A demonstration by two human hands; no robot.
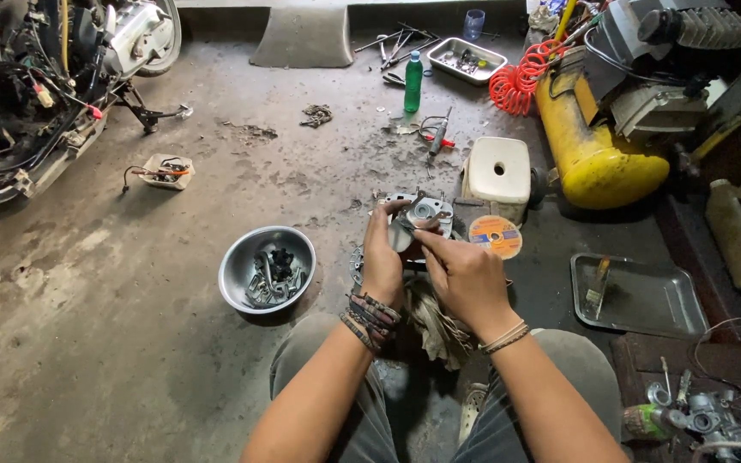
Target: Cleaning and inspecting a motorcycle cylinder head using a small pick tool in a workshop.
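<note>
A small round metal part [402, 236] sits between both hands, just above the knees and over a rag [435, 321]; the left hand [383, 257] is closed around its left side, fingers curled over the top; the right hand [465, 274] pinches its right edge with thumb and forefinger, the other fingers folded; the part is too small to tell a long axis, and both hands touch it, the left carrying more of it. Just beyond the fingertips a grey metal housing [426, 208] lies on the floor, near a white stool [497, 176] and an orange disc [496, 235]. To the left a steel bowl [237, 274] holds bolts and a dark toothed piece; to the right a flat tray [645, 300] holds one brush-like tool; a further tray [466, 60] at the back holds small parts, beside a green bottle [413, 81]; a small white dish [163, 171] with wires lies near the motorcycle [36, 86]; a yellow compressor [593, 146] stands at right.
</note>
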